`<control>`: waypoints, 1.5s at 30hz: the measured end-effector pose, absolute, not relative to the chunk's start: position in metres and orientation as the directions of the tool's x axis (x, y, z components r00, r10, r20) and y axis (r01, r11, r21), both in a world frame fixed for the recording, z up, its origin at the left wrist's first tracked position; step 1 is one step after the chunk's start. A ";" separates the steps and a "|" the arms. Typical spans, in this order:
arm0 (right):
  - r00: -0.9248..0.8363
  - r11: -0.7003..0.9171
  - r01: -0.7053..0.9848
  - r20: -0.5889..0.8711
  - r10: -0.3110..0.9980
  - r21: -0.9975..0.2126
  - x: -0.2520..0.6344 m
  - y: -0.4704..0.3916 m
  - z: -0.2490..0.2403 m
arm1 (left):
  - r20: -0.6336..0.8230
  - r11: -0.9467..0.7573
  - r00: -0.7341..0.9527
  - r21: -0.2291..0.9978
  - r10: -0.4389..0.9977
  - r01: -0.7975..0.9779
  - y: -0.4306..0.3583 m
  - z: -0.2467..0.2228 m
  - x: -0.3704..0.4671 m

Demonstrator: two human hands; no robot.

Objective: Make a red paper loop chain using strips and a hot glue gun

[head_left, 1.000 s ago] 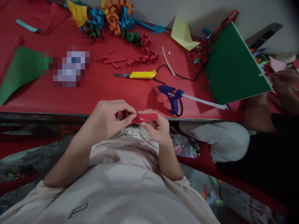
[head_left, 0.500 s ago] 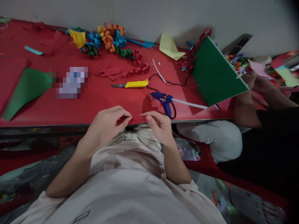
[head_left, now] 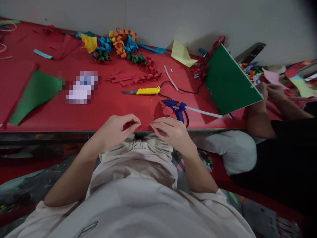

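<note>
My left hand (head_left: 120, 128) is at the table's front edge, its thumb and fingertips pinched together. Anything between those tips is too small to make out. A short gap to the right, my right hand (head_left: 174, 131) has its fingers curled and pressed together, pointing at the left one; whatever it may hold is hidden. Just behind the right hand lies a blue glue gun (head_left: 175, 105) with a clear glue stick (head_left: 204, 112) in its back; the hand covers the bottom of its handle. A yellow utility knife (head_left: 148, 90) with its blade out lies further back.
The red table (head_left: 119, 114) holds curled paper chains (head_left: 121, 43), red paper strips (head_left: 122, 78), a loose glue stick (head_left: 170, 77), green paper (head_left: 37, 96) and a blurred-out phone-like object (head_left: 83, 87). At right, a co-worker's hands (head_left: 271, 92) are behind a green board (head_left: 230, 81).
My right hand has turned and its fingers have closed more, now covering the lower glue gun handle. My left hand keeps its pinch. The whole view has shifted slightly.
</note>
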State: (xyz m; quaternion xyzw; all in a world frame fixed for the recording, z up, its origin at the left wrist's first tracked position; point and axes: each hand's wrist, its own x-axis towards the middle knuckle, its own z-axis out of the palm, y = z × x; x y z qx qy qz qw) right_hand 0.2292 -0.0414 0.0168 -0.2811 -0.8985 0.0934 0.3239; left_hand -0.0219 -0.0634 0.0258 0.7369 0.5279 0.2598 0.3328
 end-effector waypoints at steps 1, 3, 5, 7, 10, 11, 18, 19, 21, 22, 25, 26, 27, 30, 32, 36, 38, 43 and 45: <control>-0.640 0.841 0.437 0.546 0.541 -0.320 0.230 -0.042 0.015 | -0.008 -0.167 0.304 0.822 0.953 0.545 -0.062 0.024 -0.022; -0.656 0.849 0.431 0.540 0.528 -0.307 0.232 -0.042 0.011 | -0.062 -0.080 0.295 0.892 0.954 0.445 -0.059 0.021 -0.023; -0.665 0.831 0.430 0.499 0.555 -0.351 0.233 -0.043 0.009 | -0.088 -0.033 0.279 0.916 0.956 0.400 -0.058 0.017 -0.024; -0.647 0.799 0.428 0.475 0.597 -0.422 0.233 -0.045 0.008 | -0.086 -0.029 0.259 0.911 0.962 0.411 -0.057 0.014 -0.024; -0.577 0.744 0.409 0.481 0.659 -0.528 0.229 -0.048 0.008 | -0.069 -0.046 0.230 0.888 0.971 0.457 -0.059 0.013 -0.021; -0.552 0.720 0.418 0.474 0.686 -0.554 0.226 -0.049 0.007 | -0.064 -0.048 0.222 0.882 0.973 0.468 -0.061 0.013 -0.019; -0.432 0.605 0.501 0.426 0.795 -0.619 0.211 -0.044 -0.007 | 0.116 -0.147 0.091 0.814 0.989 0.562 -0.071 0.006 -0.005; -0.412 0.597 0.503 0.435 0.801 -0.624 0.209 -0.043 -0.010 | 0.149 -0.159 0.066 0.803 0.987 0.575 -0.071 0.002 -0.004; -0.390 0.594 0.527 0.447 0.805 -0.609 0.206 -0.041 -0.013 | 0.223 -0.199 0.036 0.771 0.974 0.605 -0.070 -0.004 -0.003; -0.389 0.595 0.548 0.451 0.803 -0.587 0.204 -0.041 -0.014 | 0.258 -0.221 0.030 0.753 0.966 0.620 -0.069 -0.006 -0.003; -0.403 0.614 0.589 0.467 0.787 -0.526 0.199 -0.041 -0.014 | 0.313 -0.272 0.052 0.717 0.948 0.641 -0.068 -0.008 -0.002; -0.397 0.614 0.592 0.474 0.786 -0.523 0.198 -0.041 -0.014 | 0.309 -0.276 0.063 0.719 0.949 0.638 -0.067 -0.008 -0.002; -0.379 0.609 0.592 0.485 0.788 -0.527 0.197 -0.041 -0.015 | 0.299 -0.278 0.077 0.724 0.951 0.631 -0.067 -0.007 -0.002; -0.304 0.563 0.562 0.481 0.822 -0.606 0.198 -0.041 -0.020 | 0.258 -0.263 0.097 0.753 0.961 0.604 -0.068 -0.006 -0.004; -0.250 0.507 0.502 0.444 0.860 -0.700 0.200 -0.041 -0.026 | 0.231 -0.216 0.049 0.781 0.972 0.586 -0.069 -0.006 -0.005; -0.176 0.390 0.360 0.349 0.921 -0.848 0.203 -0.043 -0.033 | 0.158 -0.091 -0.083 0.847 0.984 0.524 -0.068 -0.007 -0.008; -0.183 0.360 0.294 0.317 0.930 -0.886 0.203 -0.043 -0.035 | 0.153 -0.089 -0.078 0.844 0.985 0.529 -0.066 -0.008 -0.011; -0.215 0.316 0.262 0.264 0.940 -0.912 0.203 -0.041 -0.033 | 0.189 -0.137 -0.027 0.793 0.982 0.594 -0.062 -0.011 -0.017; -0.235 0.338 0.294 0.275 0.932 -0.894 0.201 -0.041 -0.033 | 0.190 -0.134 -0.038 0.809 0.981 0.572 -0.061 -0.013 -0.018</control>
